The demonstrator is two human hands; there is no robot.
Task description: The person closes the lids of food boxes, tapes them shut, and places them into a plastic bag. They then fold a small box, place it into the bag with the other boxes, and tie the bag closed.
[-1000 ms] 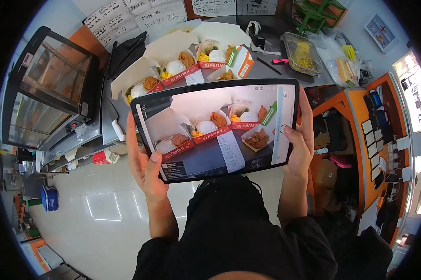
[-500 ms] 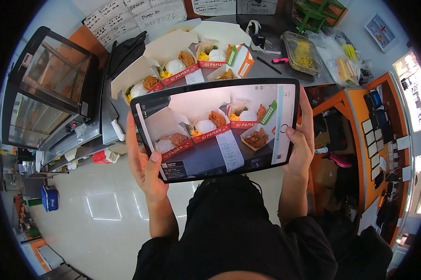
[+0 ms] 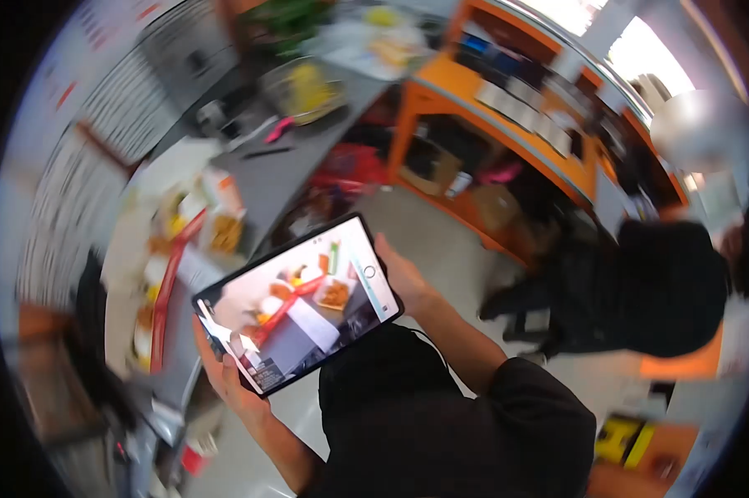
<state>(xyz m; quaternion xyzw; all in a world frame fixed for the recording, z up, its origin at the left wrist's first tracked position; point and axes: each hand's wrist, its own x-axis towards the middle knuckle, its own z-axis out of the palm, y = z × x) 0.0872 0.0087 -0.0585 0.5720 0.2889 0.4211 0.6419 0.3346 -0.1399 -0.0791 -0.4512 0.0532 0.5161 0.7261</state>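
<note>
We list: one tablet, flat, rectangular and black-rimmed, its glossy screen lit with the meal boxes, held tilted just beside the desk. Left hand: closed on its lower left edge. Right hand: gripping its right edge. In the way: the tablet, covering one end of a smooth white paper slip. On the grey desk: red-and-white cardboard meal boxes, blurred; a small tray of crumbly brown fried food; a clear container of yellow food; a slim black stick. Beyond: angular orange shelving.
</note>
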